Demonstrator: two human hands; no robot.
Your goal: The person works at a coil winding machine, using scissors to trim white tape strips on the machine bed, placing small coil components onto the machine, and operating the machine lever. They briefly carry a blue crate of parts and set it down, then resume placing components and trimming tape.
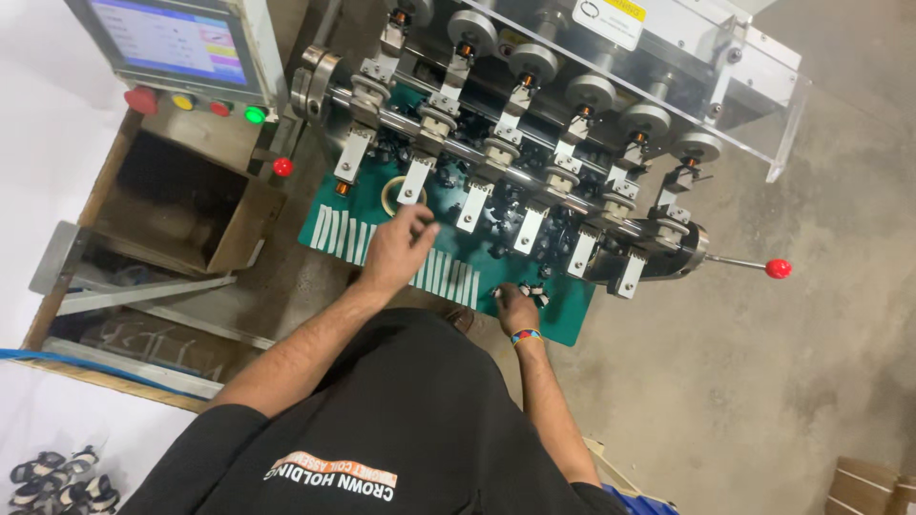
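while the left hand hovers over the green mat near its middle, fingers loosely spread and holding nothing, it sits just below the roll of tape and above the row of white strips along the near edge. over at the mat's near right corner, the right hand pinches small black bobbins. bare green lies between the hands.

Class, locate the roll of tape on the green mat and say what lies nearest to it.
The roll of tape lies on the green mat under the winding heads, left of centre, just above the left hand.
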